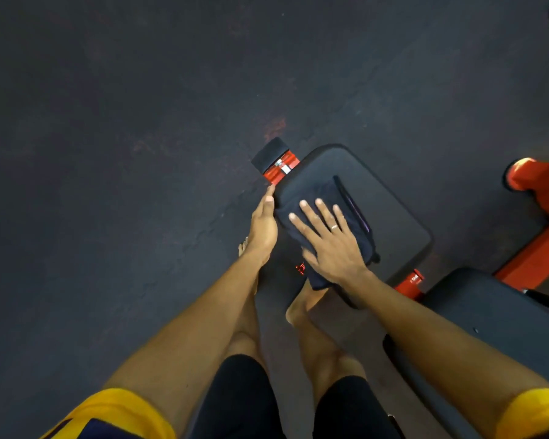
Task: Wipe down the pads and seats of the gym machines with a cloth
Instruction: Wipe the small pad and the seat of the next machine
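Observation:
A black padded seat [390, 210] of a red-framed gym bench lies below me at centre right. A dark cloth [339, 198] is spread over its near left part. My right hand [330, 242] lies flat on the cloth with fingers straight and spread, pressing it onto the pad. My left hand [263, 226] rests against the seat's left edge, fingers straight along its side, holding nothing. A second black pad [501, 318] of the same bench sits at the lower right.
Dark rubber floor [124, 153] stretches to the left and ahead. A red frame end with a black cap [274, 160] sticks out beyond the seat. More red machine frame [539, 248] stands at the right. My bare feet stand beside the seat.

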